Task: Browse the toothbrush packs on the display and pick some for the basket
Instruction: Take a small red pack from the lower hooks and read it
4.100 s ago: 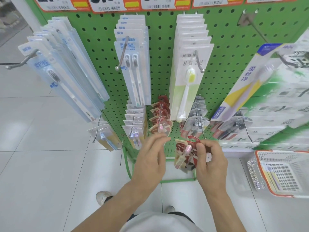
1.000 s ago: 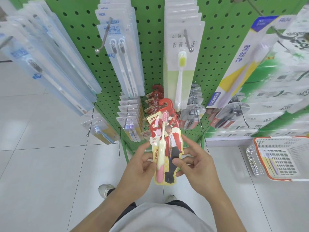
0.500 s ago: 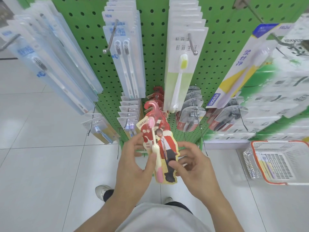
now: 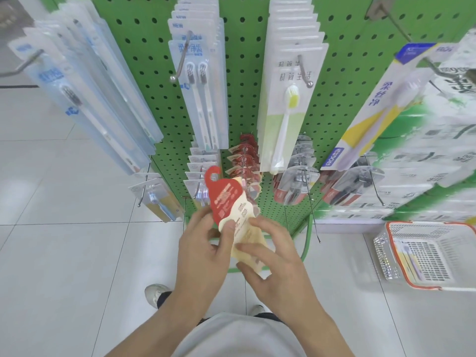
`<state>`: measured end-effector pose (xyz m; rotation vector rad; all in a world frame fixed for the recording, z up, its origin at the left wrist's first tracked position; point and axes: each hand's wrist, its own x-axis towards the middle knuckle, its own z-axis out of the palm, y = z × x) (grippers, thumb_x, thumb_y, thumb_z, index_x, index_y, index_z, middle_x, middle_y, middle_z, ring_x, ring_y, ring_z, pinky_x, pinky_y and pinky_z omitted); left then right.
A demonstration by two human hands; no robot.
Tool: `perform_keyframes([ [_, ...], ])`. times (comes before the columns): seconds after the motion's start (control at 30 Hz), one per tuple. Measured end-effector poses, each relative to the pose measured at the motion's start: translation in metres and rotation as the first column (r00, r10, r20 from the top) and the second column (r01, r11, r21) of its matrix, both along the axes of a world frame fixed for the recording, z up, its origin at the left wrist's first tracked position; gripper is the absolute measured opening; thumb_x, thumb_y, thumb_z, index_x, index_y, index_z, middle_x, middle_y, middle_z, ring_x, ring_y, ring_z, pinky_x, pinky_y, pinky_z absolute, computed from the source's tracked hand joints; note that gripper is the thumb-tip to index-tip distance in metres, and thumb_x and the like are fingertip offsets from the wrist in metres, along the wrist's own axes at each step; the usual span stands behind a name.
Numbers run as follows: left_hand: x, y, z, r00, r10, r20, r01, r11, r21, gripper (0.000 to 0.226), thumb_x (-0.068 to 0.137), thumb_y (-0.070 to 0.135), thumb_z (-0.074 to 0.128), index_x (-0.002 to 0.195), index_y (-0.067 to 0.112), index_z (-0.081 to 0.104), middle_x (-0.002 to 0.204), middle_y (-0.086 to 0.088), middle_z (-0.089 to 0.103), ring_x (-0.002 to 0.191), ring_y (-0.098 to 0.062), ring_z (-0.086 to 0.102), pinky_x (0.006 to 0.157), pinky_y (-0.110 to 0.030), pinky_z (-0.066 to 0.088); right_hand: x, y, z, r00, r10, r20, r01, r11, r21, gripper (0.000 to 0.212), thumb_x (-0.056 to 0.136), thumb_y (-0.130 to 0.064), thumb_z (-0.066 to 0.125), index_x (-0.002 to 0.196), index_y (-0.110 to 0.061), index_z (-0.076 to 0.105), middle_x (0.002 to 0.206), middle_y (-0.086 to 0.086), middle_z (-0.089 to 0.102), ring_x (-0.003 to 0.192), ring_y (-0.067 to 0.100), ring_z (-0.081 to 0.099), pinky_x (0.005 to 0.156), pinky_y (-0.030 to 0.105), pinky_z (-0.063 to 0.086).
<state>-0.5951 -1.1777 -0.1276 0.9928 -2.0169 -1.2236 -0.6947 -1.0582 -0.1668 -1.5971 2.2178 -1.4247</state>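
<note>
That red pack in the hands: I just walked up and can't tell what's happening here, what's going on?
A person stands at a green pegboard display of hanging toothbrush packs. Both the left hand and the right hand hold one red and cream toothbrush pack, with its printed back facing the camera, as if reading it. It is not on a hook. A white basket with an orange rim sits on the floor to the right, with a pack inside.

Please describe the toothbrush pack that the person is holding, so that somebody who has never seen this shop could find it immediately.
Start at the green pegboard display and look down to its lower edge, where both hands meet in front of it. The left hand and right hand hold the red and cream pack between them. Unlike the packs hanging on hooks, it is off the display, showing printed text and a red hook-shaped hanger.
</note>
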Motion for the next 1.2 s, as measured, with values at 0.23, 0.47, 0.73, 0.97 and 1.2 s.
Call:
perform_keyframes([
  [0.23, 0.006, -0.008, 0.007, 0.974, -0.226, -0.001, 0.222, 0.958, 0.182, 0.041, 0.095, 0.014, 0.066, 0.117, 0.047, 0.055, 0.098, 0.025, 0.074, 0.076, -0.007, 0.075, 0.065, -0.032, 0.06, -0.016, 0.001, 0.013, 0.961, -0.039, 0.274, 0.01, 0.994, 0.107, 0.068, 0.098, -0.018, 0.067, 0.154, -0.042, 0.036, 0.157, -0.012, 0.03, 0.132, 0.003, 0.05, 0.094, 0.019, 0.053],
  [0.47, 0.004, -0.016, -0.007, 0.958, -0.263, 0.111, 0.257, 0.964, 0.064, 0.082, 0.098, 0.021, 0.064, 0.144, 0.068, 0.014, 0.106, 0.03, 0.067, 0.079, -0.009, 0.073, 0.067, -0.035, 0.06, -0.024, -0.006, 0.006, 0.927, -0.053, 0.372, -0.019, 0.982, 0.186, 0.074, 0.095, -0.019, 0.07, 0.15, -0.053, 0.034, 0.12, -0.021, 0.058, 0.091, 0.013, 0.061, 0.07, 0.028, 0.056],
  [0.73, 0.006, -0.024, -0.014, 0.922, -0.317, 0.223, 0.321, 0.947, 0.019, 0.078, 0.099, 0.031, 0.061, 0.137, 0.078, 0.011, 0.12, 0.016, 0.065, 0.081, -0.007, 0.069, 0.071, -0.031, 0.058, -0.026, -0.006, 0.008, 0.888, -0.064, 0.455, -0.048, 0.972, 0.231, 0.08, 0.091, -0.017, 0.075, 0.149, -0.054, 0.035, 0.119, -0.025, 0.059, 0.09, 0.012, 0.065, 0.071, 0.027, 0.057],
  [0.97, 0.008, -0.024, -0.011, 0.936, -0.338, 0.098, 0.304, 0.917, 0.26, 0.07, 0.095, 0.014, 0.068, 0.14, 0.058, 0.038, 0.098, 0.03, 0.065, 0.08, -0.015, 0.074, 0.067, -0.041, 0.062, -0.03, -0.007, 0.012, 0.725, -0.077, 0.685, -0.02, 0.991, 0.133, 0.078, 0.085, -0.006, 0.08, 0.139, -0.051, 0.047, 0.109, -0.022, 0.067, 0.075, 0.02, 0.068, 0.063, 0.024, 0.054],
  [1.2, 0.005, -0.034, -0.016, 0.972, -0.231, 0.04, 0.209, 0.931, 0.3, 0.058, 0.096, 0.008, 0.064, 0.122, 0.06, 0.059, 0.107, 0.017, 0.072, 0.087, -0.016, 0.074, 0.066, -0.038, 0.062, -0.029, -0.006, 0.003, 0.595, -0.099, 0.798, -0.082, 0.98, 0.183, 0.086, 0.079, 0.003, 0.082, 0.139, -0.047, 0.045, 0.12, -0.02, 0.07, 0.086, 0.021, 0.077, 0.077, 0.032, 0.06],
])
